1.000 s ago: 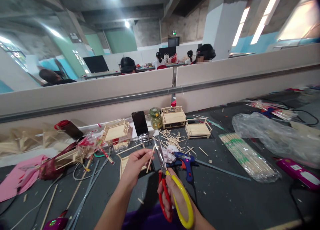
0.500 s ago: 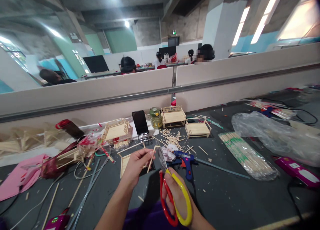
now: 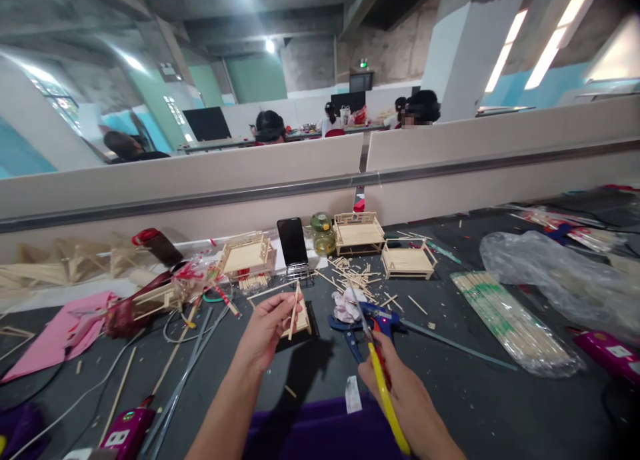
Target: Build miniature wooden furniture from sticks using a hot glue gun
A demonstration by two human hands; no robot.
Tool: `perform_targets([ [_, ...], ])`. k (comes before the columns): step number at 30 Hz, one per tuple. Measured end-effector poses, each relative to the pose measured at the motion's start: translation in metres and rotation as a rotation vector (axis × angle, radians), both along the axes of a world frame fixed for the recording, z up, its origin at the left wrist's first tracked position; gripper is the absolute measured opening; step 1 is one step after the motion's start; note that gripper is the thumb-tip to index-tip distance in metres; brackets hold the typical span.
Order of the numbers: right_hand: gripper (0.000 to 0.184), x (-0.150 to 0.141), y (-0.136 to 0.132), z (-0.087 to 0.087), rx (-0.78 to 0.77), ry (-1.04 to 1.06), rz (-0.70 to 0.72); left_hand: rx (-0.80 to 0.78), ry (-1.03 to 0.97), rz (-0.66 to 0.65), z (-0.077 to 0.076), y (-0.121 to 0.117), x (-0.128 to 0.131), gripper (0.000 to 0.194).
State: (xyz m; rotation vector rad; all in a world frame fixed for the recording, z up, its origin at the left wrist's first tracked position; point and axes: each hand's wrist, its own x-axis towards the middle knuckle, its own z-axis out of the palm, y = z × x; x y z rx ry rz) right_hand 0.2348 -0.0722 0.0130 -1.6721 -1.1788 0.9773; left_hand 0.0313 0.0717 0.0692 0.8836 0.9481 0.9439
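Note:
My left hand (image 3: 273, 323) pinches a thin wooden stick piece (image 3: 295, 311) between thumb and fingertips. It hovers over a small stick-built frame (image 3: 303, 319), which it partly hides. In my right hand (image 3: 395, 373) are scissors (image 3: 381, 387) with yellow and red handles, turned edge-on, their blades pointing away from me. The scissors are apart from the stick piece. Just beyond my right hand lie a blue glue gun (image 3: 383, 319) with a small red light, dark blue pliers (image 3: 353, 345) and a crumpled white tissue (image 3: 346, 307).
Behind are a pile of cut sticks (image 3: 357, 273), a phone on a stand (image 3: 292, 242), a green-lidded jar (image 3: 323, 237) and small stick-built beds (image 3: 359, 233). Bagged sticks (image 3: 513, 320) lie right. Left are glue sticks (image 3: 185, 373) and cables. A low partition (image 3: 250, 173) stands behind.
My right hand has drawn the scissors away to the right and turned them edge-on. My left hand still holds the stick piece, now more upright. The view has swung slightly left.

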Motion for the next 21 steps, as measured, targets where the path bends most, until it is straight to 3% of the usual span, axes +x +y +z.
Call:
perform_targets([
  [2, 0.05, -0.001, -0.003, 0.006, -0.025, -0.287, 0.076, 0.004, -0.02, 0.042, 0.003, -0.001, -0.007, 0.029],
  [4, 0.05, -0.013, -0.002, 0.008, -0.042, -0.447, 0.211, 0.006, -0.045, 0.085, 0.008, -0.004, -0.015, 0.029],
  [11, 0.066, -0.113, 0.01, 0.002, 0.051, -0.549, 0.662, 0.083, -0.085, 0.197, 0.024, -0.019, -0.042, 0.027],
  [13, 0.059, -0.148, 0.019, -0.001, 0.134, -0.651, 0.734, 0.101, -0.082, 0.209, 0.023, -0.022, -0.047, 0.027],
  [16, 0.035, -0.198, 0.038, -0.011, 0.26, -0.786, 0.812, 0.114, -0.067, 0.22, 0.014, -0.023, -0.053, 0.027],
  [19, 0.012, -0.236, 0.059, -0.024, 0.247, -0.848, 0.872, 0.123, -0.053, 0.237, 0.003, -0.023, -0.058, 0.027],
  [21, 0.007, -0.252, 0.07, -0.031, 0.288, -0.838, 0.876, 0.132, -0.042, 0.252, -0.004, -0.022, -0.061, 0.028],
])
